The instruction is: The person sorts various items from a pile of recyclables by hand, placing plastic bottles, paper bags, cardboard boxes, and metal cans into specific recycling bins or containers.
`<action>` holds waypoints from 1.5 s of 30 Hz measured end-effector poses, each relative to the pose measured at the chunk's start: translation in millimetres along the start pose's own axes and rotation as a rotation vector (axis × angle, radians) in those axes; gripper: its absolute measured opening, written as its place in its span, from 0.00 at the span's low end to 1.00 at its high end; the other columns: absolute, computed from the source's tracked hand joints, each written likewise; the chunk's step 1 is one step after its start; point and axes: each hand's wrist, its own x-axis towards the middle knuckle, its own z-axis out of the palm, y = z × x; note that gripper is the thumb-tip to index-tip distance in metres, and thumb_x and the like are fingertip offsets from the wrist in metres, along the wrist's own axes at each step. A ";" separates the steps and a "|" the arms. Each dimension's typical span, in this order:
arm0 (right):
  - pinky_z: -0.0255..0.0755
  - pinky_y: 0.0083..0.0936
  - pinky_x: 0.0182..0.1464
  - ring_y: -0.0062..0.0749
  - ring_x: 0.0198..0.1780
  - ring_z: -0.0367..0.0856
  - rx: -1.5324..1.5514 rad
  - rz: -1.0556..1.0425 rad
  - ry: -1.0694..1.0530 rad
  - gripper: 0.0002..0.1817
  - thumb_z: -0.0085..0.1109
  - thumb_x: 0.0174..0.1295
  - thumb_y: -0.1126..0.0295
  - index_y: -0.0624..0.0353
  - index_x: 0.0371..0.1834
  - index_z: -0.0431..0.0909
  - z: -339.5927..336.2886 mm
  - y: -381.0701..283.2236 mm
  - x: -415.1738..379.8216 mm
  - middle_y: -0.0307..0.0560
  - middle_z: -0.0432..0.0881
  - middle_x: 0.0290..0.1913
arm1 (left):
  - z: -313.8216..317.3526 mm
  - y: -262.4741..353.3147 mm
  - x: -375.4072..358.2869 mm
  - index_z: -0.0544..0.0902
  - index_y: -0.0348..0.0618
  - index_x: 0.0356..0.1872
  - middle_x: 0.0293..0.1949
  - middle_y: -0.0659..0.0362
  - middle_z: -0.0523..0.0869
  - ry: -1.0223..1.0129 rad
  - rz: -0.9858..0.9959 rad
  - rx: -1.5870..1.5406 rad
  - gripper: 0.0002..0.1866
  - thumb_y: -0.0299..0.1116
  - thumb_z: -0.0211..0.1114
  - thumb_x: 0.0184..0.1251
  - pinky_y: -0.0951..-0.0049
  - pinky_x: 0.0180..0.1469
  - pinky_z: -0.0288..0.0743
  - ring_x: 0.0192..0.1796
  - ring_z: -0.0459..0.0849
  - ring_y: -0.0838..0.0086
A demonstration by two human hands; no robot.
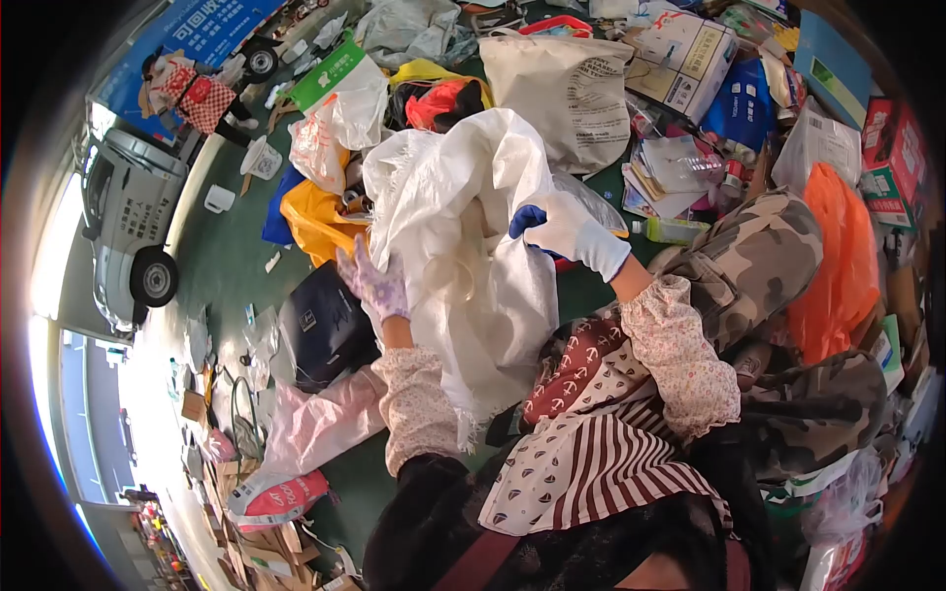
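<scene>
A large white woven sack (463,187) with a frayed edge spreads in front of me, its mouth gaping towards me. My right hand (574,234), in a white glove with blue fingertips, is closed on the sack's right edge. On the other side, my left hand (376,281), in a pale purple patterned glove, has its fingers apart beside the sack's left edge. Just beyond those fingers lies a yellow-orange bag (320,222). A dark navy bag (327,323) sits below and to the left of my left hand.
Mixed waste surrounds me: a cream cloth bag (562,98), a cardboard box (682,61), a green-tinted bottle (674,230) and an orange plastic bag (836,266). A pink bag (281,495) lies lower left. Farther off are a person (202,97) and a grey vehicle (138,222).
</scene>
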 end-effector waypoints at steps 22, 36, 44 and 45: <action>0.74 0.18 0.45 0.21 0.38 0.80 0.500 -0.106 -0.193 0.11 0.56 0.49 0.79 0.68 0.36 0.83 -20.8 -23.8 -16.2 0.42 0.86 0.36 | -203.9 -109.6 176.5 0.75 0.33 0.61 0.52 0.49 0.83 0.026 -0.250 -0.280 0.25 0.35 0.59 0.66 0.71 0.54 0.76 0.51 0.83 0.68; 0.72 0.16 0.36 0.18 0.30 0.78 0.271 0.066 -0.339 0.07 0.57 0.49 0.75 0.65 0.28 0.83 -31.5 0.3 -16.8 0.39 0.83 0.28 | 7.2 38.1 80.4 0.49 0.55 0.76 0.76 0.51 0.46 -0.058 -0.055 0.498 0.53 0.53 0.71 0.51 0.44 0.70 0.54 0.76 0.49 0.50; 0.76 0.40 0.48 0.44 0.46 0.81 -0.890 -0.196 0.413 0.14 0.58 0.56 0.64 0.53 0.45 0.79 -1.7 -5.1 -12.5 0.45 0.81 0.50 | 40.6 -58.8 133.7 0.77 0.48 0.60 0.62 0.52 0.76 -0.475 0.059 -0.104 0.21 0.38 0.51 0.67 0.64 0.55 0.74 0.56 0.80 0.59; 0.76 0.40 0.48 0.43 0.46 0.81 -0.857 -0.306 0.492 0.14 0.59 0.56 0.63 0.52 0.46 0.79 7.3 -12.0 -13.6 0.44 0.81 0.51 | 46.0 -58.7 123.4 0.77 0.46 0.58 0.61 0.51 0.77 -0.525 0.091 -0.266 0.19 0.37 0.52 0.68 0.66 0.56 0.73 0.57 0.79 0.60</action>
